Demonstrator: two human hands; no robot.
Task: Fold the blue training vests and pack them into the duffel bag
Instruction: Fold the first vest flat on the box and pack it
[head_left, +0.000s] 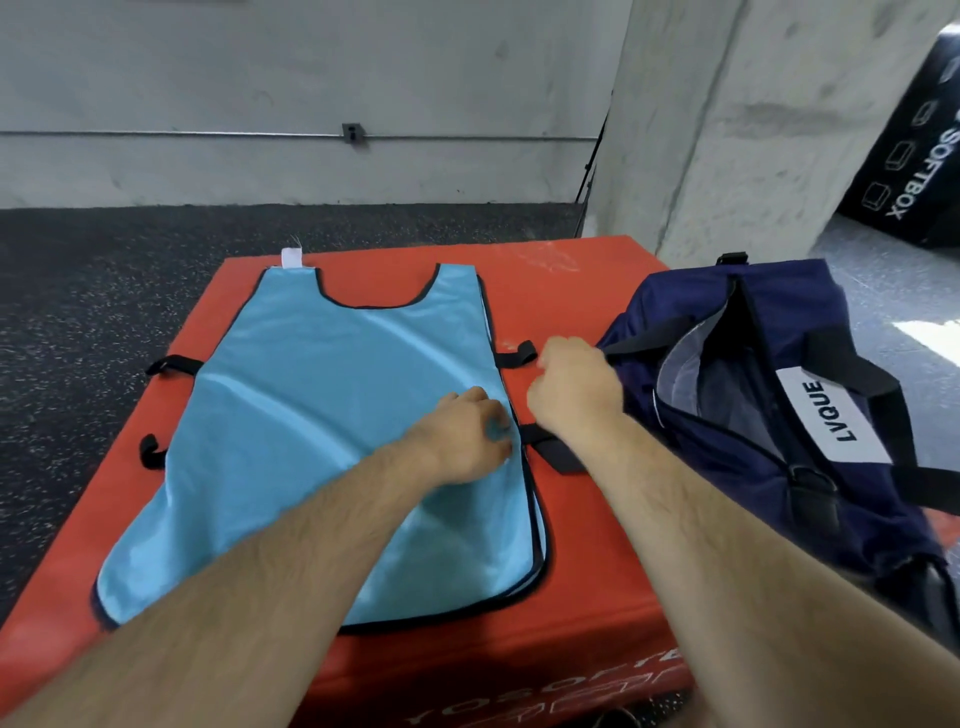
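The vest (322, 415) lies flat on the red box (571, 291). My left hand (457, 441) pinches its right edge. My right hand (571, 387) is curled beside the open bag (639, 317) — I cannot tell whether it grasps anything.

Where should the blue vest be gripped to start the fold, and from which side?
Probably the black-trimmed right edge of the blue vest, pinched from the duffel bag side. It lies flat on the red mat, so only the hems offer a lip, and the left hand rests there.
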